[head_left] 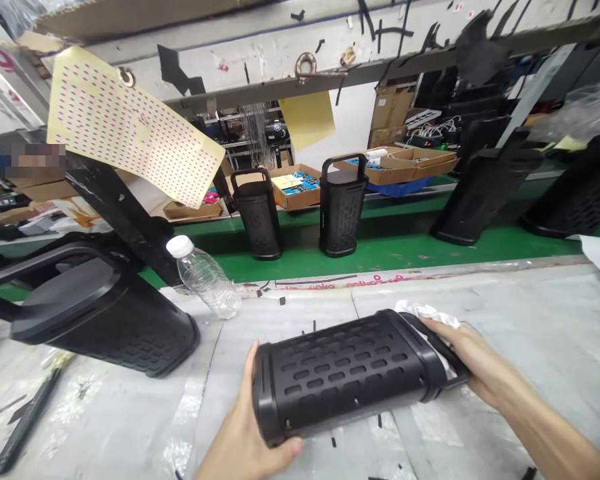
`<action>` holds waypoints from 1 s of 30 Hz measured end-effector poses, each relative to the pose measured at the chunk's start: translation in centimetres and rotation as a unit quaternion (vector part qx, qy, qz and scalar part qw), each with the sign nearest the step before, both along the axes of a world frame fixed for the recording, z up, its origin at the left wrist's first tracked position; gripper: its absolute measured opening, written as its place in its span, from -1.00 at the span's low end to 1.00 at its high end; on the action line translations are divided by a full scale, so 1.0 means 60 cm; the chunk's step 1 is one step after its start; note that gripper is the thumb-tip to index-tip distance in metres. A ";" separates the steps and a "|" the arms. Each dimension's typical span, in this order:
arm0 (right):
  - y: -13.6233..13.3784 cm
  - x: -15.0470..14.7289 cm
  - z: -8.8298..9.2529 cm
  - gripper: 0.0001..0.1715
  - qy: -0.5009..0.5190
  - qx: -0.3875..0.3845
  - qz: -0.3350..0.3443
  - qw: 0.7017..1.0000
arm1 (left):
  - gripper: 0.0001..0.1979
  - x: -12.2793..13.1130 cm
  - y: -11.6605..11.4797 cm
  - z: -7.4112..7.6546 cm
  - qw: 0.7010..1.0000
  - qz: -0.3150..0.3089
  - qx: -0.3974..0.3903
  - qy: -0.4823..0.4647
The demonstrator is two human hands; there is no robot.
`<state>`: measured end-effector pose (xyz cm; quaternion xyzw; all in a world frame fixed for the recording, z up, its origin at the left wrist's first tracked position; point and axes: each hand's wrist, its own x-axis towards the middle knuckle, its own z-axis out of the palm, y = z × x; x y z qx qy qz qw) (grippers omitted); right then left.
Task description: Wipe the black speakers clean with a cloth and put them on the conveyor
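Observation:
A black speaker with a perforated grille lies on its side on the grey work surface in front of me. My left hand cups its base end, thumb up one side and fingers curled under the rim. My right hand is at the handle end, fingers closed on a white cloth pressed against the top of the speaker.
Another black speaker stands at the left. An empty plastic bottle lies beside it. Two more speakers stand on the green conveyor, others at the right. A yellow sticker sheet hangs above. Cardboard boxes sit behind.

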<state>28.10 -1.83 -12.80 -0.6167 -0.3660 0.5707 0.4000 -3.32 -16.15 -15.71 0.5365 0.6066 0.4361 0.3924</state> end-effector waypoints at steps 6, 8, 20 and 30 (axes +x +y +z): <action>0.017 -0.003 -0.009 -0.49 -0.182 0.124 -0.033 0.975 | 0.19 -0.011 0.022 -0.011 0.998 -0.018 0.007 0.052; 0.017 -0.001 0.000 -0.44 -0.229 0.153 -0.046 0.960 | 0.23 -0.016 0.028 -0.015 0.998 -0.024 0.002 0.057; -0.139 -0.195 -0.004 -0.46 -0.421 0.637 0.203 0.613 | 0.24 -0.008 0.026 -0.044 0.999 -0.010 0.042 -0.005; -0.174 0.006 -0.102 -0.39 -0.385 0.632 0.252 0.624 | 0.19 -0.014 0.025 -0.036 0.996 -0.033 0.058 0.062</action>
